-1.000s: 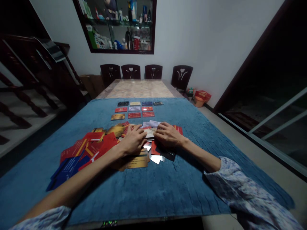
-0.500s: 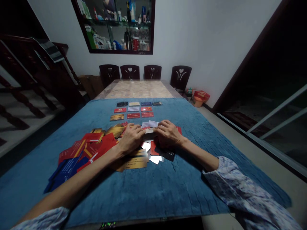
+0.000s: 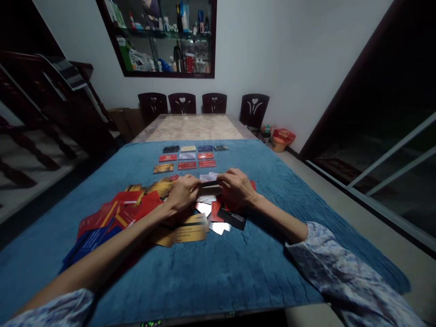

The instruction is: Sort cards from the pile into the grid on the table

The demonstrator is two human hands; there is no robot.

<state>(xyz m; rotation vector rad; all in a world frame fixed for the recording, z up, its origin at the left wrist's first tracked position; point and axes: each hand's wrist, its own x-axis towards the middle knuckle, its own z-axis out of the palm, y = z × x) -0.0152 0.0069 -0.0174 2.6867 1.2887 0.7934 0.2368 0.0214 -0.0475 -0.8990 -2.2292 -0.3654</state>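
Note:
My left hand [image 3: 184, 193] and my right hand [image 3: 236, 185] are closed on opposite ends of a small stack of cards [image 3: 209, 183]. A thin dark edge of the stack faces me; my fingers hide its ends. Below it lie white cards [image 3: 208, 194], and a black card [image 3: 232, 218] rests partly over a red one [image 3: 215, 211] near my right hand. By my left wrist are gold cards [image 3: 191, 228]. Red cards [image 3: 98, 218] and blue cards [image 3: 89, 243] spread out to the left, partly under my left forearm.
Beyond my hands, small card piles stand in rows, among them a gold pile [image 3: 163, 168] and a blue pile [image 3: 205, 148]. A blue cloth [image 3: 265, 272] covers the near table. Dark chairs [image 3: 255, 109] line the far wall, and a red and orange bin [image 3: 281, 141] sits right.
The stack between my hands has tilted, so a thin dark edge now shows where a thicker pale side showed before. More of the white cards beneath is visible. My view has shifted slightly.

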